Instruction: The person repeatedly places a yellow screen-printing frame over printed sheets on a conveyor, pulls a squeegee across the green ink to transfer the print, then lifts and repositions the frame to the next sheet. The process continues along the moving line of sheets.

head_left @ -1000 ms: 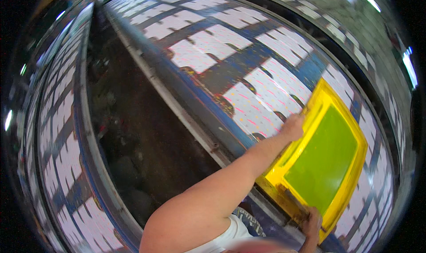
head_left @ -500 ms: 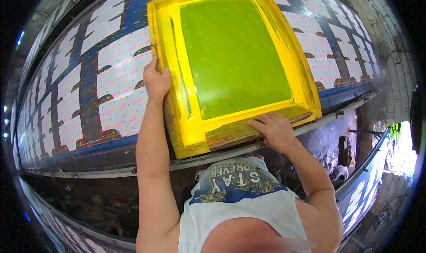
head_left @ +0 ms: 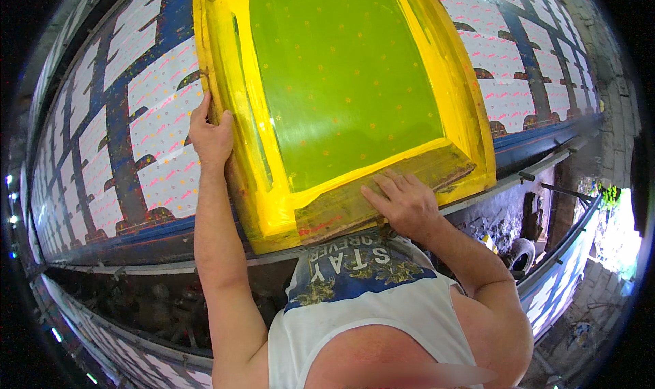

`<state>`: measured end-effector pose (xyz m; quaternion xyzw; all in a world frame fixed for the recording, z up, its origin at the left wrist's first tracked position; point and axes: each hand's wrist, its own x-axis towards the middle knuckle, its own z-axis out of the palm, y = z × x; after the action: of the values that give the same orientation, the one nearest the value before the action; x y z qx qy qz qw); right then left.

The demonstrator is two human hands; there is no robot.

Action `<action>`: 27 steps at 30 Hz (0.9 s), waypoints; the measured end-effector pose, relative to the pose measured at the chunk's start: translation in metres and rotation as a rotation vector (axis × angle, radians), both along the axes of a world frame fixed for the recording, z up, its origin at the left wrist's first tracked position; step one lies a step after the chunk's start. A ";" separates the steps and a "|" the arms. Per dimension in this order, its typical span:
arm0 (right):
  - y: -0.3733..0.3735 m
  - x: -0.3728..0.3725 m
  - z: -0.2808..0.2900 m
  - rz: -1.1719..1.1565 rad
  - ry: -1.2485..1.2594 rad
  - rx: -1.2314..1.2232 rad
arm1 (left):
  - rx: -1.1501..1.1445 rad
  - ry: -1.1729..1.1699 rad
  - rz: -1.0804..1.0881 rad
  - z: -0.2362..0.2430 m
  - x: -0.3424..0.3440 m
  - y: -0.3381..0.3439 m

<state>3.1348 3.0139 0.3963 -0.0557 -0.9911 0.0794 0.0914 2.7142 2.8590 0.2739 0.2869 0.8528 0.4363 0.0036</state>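
Note:
In front of me lies a screen-printing frame (head_left: 473, 120) with yellow, ink-smeared sides and a green mesh (head_left: 348, 82) dotted with small orange marks. My left hand (head_left: 212, 138) is closed on the frame's left side, fingers against its outer edge and thumb apart. Across the near end of the mesh rests a stained wooden squeegee (head_left: 331, 215), tilted so its broad face shows. My right hand (head_left: 404, 201) grips it right of its middle, fingers over the wood; the underside of that grip is hidden. Yellow ink lines the squeegee's far edge.
A long blue printing table (head_left: 123, 133) carries rows of white printed pieces (head_left: 167, 133) with pink and orange marks. A metal rail (head_left: 157, 269) runs along its near edge. Another table with printed pieces (head_left: 563, 280) stands behind me at right, near a tyre-like round object (head_left: 522, 256).
The squeegee has tilted, showing more of its face, with my right hand still on it. Frame and both hands appear further left in the view; my left hand keeps its hold.

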 end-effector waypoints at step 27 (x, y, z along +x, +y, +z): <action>0.014 -0.012 0.007 0.031 -0.142 -0.069 | -0.041 0.029 0.018 0.006 0.003 0.003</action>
<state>3.1229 3.0283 0.4034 -0.0490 -0.9925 0.1106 0.0176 2.7167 2.8622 0.2794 0.2853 0.8641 0.4147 -0.0070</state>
